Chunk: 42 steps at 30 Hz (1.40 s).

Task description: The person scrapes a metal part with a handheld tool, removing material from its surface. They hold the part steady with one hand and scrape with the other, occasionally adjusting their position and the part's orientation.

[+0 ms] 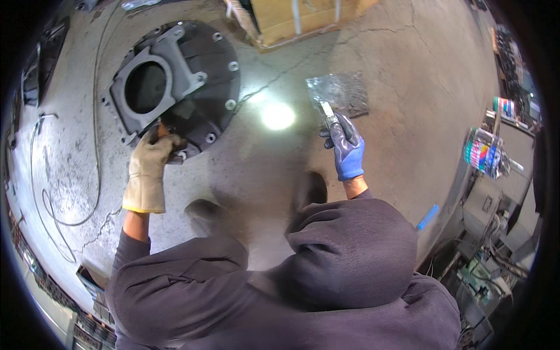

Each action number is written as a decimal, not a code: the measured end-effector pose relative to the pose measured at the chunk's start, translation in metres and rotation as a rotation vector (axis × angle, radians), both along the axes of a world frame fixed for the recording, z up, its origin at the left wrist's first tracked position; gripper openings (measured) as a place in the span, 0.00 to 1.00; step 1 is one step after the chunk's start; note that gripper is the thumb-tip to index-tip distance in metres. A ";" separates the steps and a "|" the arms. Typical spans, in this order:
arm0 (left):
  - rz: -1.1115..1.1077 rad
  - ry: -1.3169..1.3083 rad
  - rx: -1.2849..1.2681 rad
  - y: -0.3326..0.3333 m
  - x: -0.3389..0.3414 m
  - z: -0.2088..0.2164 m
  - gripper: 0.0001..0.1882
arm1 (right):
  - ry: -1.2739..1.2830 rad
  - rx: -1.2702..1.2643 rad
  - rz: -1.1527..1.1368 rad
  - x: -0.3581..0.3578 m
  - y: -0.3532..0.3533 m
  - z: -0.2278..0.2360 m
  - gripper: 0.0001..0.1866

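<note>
A large round cast-metal housing (219, 67), dark with a lighter grey bracket and a round opening, stands on the floor at the left. At its near edge is my left hand (153, 154), in a beige work glove with a yellow hem. Its fingers are curled around the housing's edge, and the fingertips are partly hidden. My right hand (345, 143), in a blue glove with dark coated fingers, is closed on a slim white-and-silver stick (329, 111); its exact kind is unclear. Just beyond the stick lies a clear plastic bag (341, 90) with dark contents.
A worn cardboard box (309, 20) stands at the far side. A thin cable (96, 140) runs along the floor at left. Machinery (487, 204) and a coloured can (483, 151) line the right, near a blue strip (428, 216). A bright light spot falls mid-floor.
</note>
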<state>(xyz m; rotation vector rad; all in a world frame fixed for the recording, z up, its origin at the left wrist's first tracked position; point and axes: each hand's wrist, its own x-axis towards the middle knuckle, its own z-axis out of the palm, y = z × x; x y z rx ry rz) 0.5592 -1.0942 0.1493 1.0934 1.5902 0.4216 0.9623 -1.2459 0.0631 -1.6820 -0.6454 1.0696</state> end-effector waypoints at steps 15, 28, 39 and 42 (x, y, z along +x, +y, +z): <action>-0.052 0.069 0.003 0.001 0.006 0.011 0.16 | -0.601 0.169 0.028 0.049 0.017 -0.059 0.15; 0.022 0.028 0.006 0.000 0.006 0.005 0.17 | -0.635 0.211 -0.021 0.045 0.028 -0.078 0.16; 0.015 0.081 0.011 0.000 0.014 0.014 0.15 | -0.826 0.153 0.159 0.057 0.029 -0.066 0.10; 0.011 0.075 0.021 0.000 0.014 0.014 0.15 | -0.867 0.145 0.195 0.056 0.030 -0.063 0.09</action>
